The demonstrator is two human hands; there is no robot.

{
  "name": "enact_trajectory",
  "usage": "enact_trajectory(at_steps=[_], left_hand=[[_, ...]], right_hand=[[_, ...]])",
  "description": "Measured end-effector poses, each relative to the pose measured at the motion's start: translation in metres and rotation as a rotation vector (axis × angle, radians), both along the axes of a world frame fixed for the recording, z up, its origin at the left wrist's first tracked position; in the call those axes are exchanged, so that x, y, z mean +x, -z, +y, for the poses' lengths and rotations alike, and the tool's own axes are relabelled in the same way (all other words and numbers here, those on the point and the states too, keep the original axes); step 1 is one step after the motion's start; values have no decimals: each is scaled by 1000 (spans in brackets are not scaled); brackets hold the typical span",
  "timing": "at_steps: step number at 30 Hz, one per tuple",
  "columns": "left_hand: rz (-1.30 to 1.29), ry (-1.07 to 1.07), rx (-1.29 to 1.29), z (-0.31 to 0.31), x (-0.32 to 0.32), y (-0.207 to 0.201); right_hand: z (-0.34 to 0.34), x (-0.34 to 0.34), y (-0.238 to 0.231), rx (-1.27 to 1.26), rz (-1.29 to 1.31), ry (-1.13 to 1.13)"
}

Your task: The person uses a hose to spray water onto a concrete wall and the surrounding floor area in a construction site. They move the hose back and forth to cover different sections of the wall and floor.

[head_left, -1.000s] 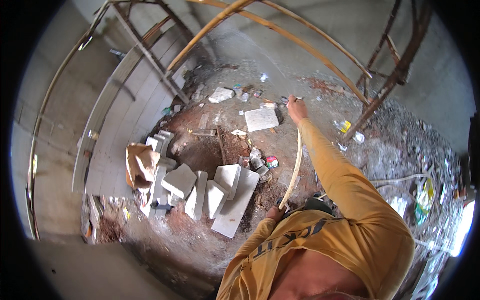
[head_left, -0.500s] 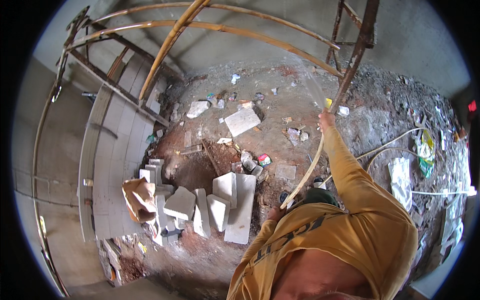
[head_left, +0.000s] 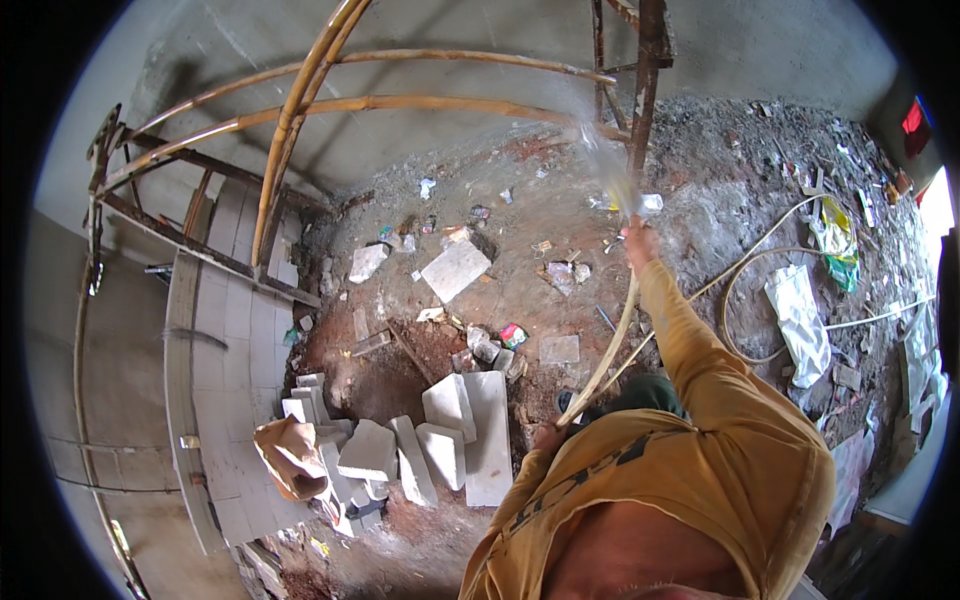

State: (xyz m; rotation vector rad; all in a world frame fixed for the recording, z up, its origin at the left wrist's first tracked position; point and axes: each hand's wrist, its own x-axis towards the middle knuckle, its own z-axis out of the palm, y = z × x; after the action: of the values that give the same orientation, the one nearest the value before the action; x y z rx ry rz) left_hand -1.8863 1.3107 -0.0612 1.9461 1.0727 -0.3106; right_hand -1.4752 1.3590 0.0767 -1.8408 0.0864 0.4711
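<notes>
head | right hand (head_left: 637, 236) gripping hose (head_left: 610, 350) — left hand (head_left: 547, 436) gripping it too | open rubble ground (head_left: 700, 210) beyond

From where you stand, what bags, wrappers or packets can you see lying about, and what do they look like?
Brown paper sack: crumpled, torn open, beside the pale blocks at the left.
White plastic sack: long and flattened, on the rubble at the right, inside a loop of hose.
Yellow-green bag: crumpled, further right.
Small wrapper: red and green, among the stones in the middle.
No signs or screens can be made out.
</notes>
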Motion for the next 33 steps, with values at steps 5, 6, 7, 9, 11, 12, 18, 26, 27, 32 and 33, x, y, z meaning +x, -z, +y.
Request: enact_trajectory(at_steps=[5,6,7,9,11,12,18,26,27,32,33], left_hand=[[64,28,65,-17,30,-33],[33,14,75,-20,40,-50],[110,98,140,-22,45,-45],[39,66,153,-30,55,-34],[24,32,150,-40,65,-28],[-25,67,191,-41,65,-13],[-144,108,302,-74,105,3],[10,184,359,-135,210,-52],[6,216,334,-135,218,-53],[37,248,400,-136,260,-59],[2,287,457,-130,269,-55]], right_hand=[[-18,7,-27,7,-21,-51],[-23,13,-32,15,-23,-60],[-28,21,-25,78,-138,-86],[-43,28,-38,161,-104,-99],[-61,38,-43,238,-84,-119],[-75,50,-37,234,-63,-90],[-179,113,15,391,70,105],[-259,173,-43,505,-113,124],[-261,179,-51,526,-186,125],[-278,202,-118,476,-293,33],[-276,213,-124,506,-319,25]])
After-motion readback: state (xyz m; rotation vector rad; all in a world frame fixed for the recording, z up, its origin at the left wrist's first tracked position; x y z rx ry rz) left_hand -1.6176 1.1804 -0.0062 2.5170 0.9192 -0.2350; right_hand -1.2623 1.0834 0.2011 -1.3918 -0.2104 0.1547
